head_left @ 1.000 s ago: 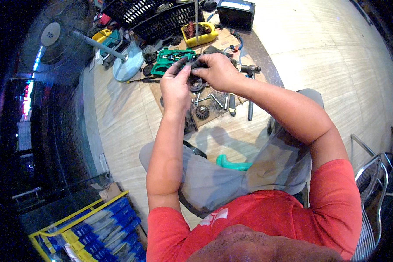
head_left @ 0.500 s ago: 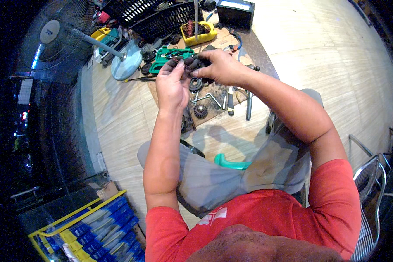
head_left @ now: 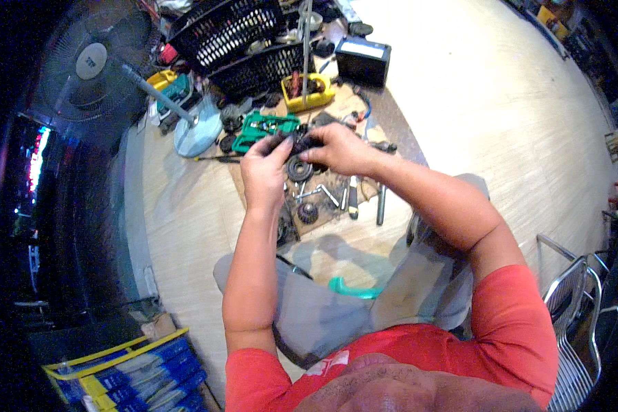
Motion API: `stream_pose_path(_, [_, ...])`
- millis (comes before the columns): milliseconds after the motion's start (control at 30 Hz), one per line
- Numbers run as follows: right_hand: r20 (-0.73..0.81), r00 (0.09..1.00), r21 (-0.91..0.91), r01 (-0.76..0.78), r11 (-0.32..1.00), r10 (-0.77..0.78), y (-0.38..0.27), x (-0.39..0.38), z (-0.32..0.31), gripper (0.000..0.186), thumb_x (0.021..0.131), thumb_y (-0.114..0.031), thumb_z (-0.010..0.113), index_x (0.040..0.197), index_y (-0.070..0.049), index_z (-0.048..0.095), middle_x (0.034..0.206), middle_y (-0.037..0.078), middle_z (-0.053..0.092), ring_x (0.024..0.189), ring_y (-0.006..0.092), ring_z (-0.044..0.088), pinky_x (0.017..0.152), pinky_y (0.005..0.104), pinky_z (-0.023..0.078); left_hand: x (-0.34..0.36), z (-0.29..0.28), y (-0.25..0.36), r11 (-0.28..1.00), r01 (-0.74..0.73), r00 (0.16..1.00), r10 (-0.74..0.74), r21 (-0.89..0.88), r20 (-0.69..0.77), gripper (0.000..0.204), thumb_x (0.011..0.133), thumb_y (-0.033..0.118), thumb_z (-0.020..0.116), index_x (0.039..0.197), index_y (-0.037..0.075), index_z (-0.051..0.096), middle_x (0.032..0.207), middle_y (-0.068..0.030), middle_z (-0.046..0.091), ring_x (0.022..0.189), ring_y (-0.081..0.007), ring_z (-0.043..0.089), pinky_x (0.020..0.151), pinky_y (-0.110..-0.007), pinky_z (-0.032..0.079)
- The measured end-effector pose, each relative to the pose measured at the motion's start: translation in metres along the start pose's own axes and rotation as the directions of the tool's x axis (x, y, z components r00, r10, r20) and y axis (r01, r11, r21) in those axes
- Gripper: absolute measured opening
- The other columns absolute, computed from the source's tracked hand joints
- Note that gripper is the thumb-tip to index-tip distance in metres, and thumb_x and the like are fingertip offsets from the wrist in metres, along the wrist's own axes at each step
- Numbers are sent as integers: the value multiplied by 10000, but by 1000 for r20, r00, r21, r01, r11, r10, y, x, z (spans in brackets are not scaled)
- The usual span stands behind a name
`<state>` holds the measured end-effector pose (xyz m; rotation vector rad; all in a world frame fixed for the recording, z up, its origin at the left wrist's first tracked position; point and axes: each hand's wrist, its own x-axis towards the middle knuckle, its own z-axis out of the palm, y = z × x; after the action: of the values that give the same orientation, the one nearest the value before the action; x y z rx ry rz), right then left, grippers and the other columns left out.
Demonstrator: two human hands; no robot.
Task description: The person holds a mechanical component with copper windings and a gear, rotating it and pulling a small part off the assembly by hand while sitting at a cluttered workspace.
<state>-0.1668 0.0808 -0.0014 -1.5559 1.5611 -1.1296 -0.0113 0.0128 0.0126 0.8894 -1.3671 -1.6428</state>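
Observation:
My left hand and my right hand meet above the work board, fingers closed around a small dark part between them. Its exact kind is hidden by my fingers and too small to tell. Just below my hands lies a round black ring-shaped part. Nearer to me is a dark toothed gear. Beside it are an L-shaped hex key, a tool with a black and yellow handle and a dark rod. An open green tool case lies just beyond my left hand.
Farther off stand a yellow tray with parts in it, black crates and a black box-shaped battery. A fan on a pale round base is at left. A green curved object lies between my legs; a metal chair is at right.
The whole view has shifted, so the board and hands appear lower in the picture. My hands stay together around the dark part, their fingers slightly rearranged.

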Motion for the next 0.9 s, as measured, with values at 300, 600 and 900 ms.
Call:
stream_pose_path(300, [-31, 997, -125, -79, 989, 75, -19, -4, -1, 260, 794, -226, 691, 884, 15, 654, 826, 245, 633, 802, 402, 619, 711, 443, 485, -1, -3, -10, 998, -22, 1000, 21, -57, -14, 117, 870, 25, 635, 979, -16, 627, 920, -53, 658, 803, -117, 614, 734, -240, 495])
stream_pose_path(600, [-49, 999, -200, 8, 980, -18, -12, -4, 5, 259, 820, -224, 664, 871, 29, 645, 810, 256, 621, 799, 426, 604, 699, 471, 476, -3, 1, -14, 994, -46, 999, 44, -95, -23, 110, 883, 33, 619, 979, -20, 610, 915, -58, 650, 796, -111, 605, 710, -235, 490])
stream_pose_path(900, [-84, 987, -365, 95, 926, -134, -10, -5, 13, 182, 849, -176, 639, 895, 0, 641, 785, 222, 630, 760, 397, 608, 669, 442, 469, 0, 4, -24, 985, -100, 989, 83, -138, -125, 105, 877, 21, 618, 971, -25, 611, 911, -56, 651, 793, -116, 606, 717, -243, 491])
